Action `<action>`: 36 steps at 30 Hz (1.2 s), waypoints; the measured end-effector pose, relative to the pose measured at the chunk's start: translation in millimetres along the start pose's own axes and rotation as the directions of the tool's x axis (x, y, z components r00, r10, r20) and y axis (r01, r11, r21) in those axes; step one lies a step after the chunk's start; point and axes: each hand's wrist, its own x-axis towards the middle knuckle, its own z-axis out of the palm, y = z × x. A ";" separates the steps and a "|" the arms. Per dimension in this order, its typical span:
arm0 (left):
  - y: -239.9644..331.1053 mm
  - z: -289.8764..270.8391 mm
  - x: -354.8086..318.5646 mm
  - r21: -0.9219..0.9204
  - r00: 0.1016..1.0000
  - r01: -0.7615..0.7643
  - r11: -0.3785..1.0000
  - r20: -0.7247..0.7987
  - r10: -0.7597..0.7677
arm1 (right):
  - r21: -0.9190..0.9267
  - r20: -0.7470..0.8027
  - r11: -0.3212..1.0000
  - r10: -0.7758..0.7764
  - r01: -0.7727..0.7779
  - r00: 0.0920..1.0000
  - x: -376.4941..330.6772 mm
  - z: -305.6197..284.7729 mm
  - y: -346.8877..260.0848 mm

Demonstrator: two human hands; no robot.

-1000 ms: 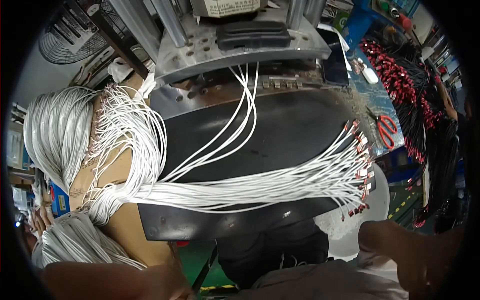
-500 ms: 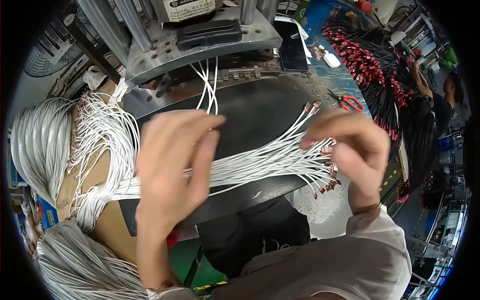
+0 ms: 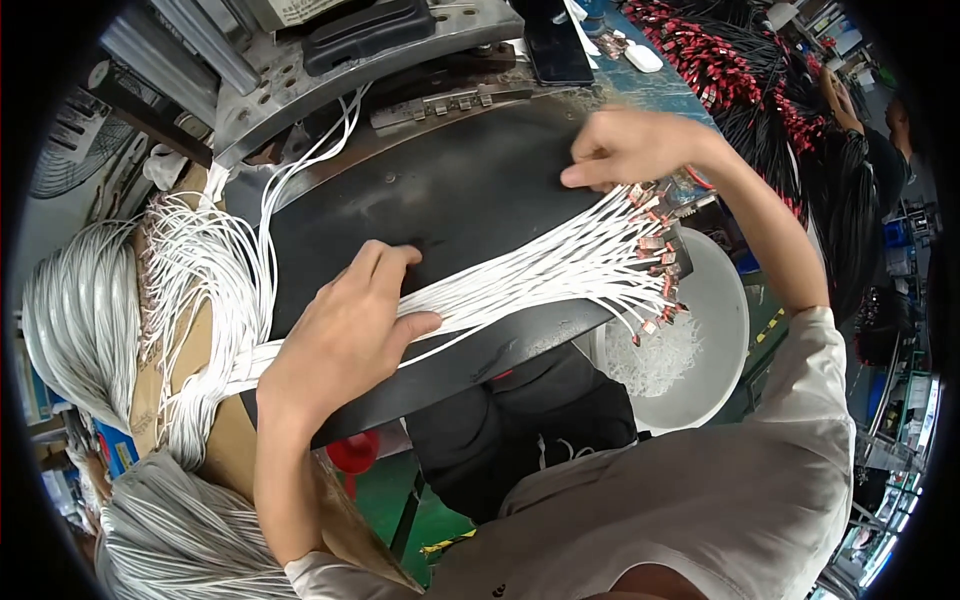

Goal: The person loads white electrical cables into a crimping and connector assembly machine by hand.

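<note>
A bundle of white cables point(image 3: 510, 275) lies across a black mat point(image 3: 450, 190), fanning out on the right into small connector ends point(image 3: 655, 243) with orange-red parts. Over the bundle's left part is my left hand point(image 3: 340, 325), its thumb on the near side and its fingers on the far side, gripping the cables. My right hand point(image 3: 640, 147) hovers just beyond the connector ends. Its fingers are curled closed; whatever they hold, if anything, is hidden. Several separate white cables point(image 3: 312, 152) run from beneath the press toward the pile at left.
A metal press point(image 3: 410, 45) stands at the back. Grey cable coils point(image 3: 85, 320) and a loose white cable pile point(image 3: 205, 250) sit at left. A pale tub point(image 3: 722, 340) with white scraps is below the mat's right end. Black cables with red ends point(image 3: 700, 70) lie at far right.
My right hand has moved from the connector ends to their far side. My left hand has settled lower onto the bundle. The separate cables under the press have shifted left.
</note>
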 end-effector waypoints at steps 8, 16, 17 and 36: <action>-19.2 1.2 2.9 -0.046 0.930 -0.094 0.994 -0.362 0.072 | 0.610 -0.259 0.542 -0.553 0.578 0.792 14.2 6.7 -69.2; -36.4 12.5 -1.9 -0.477 0.796 -0.113 0.871 -0.568 -0.208 | 0.432 -0.027 0.801 -0.448 0.414 0.894 -14.4 -34.5 -22.0; -36.1 15.0 2.0 -0.374 0.862 -0.066 0.925 -0.488 -0.136 | 0.416 -0.072 0.767 -0.507 0.488 0.859 -17.3 -37.6 -21.3; -13.1 -7.8 81.6 -0.634 0.978 0.141 0.760 0.208 -0.007 | 0.628 -0.119 0.777 0.042 0.042 0.992 -66.9 -35.4 52.0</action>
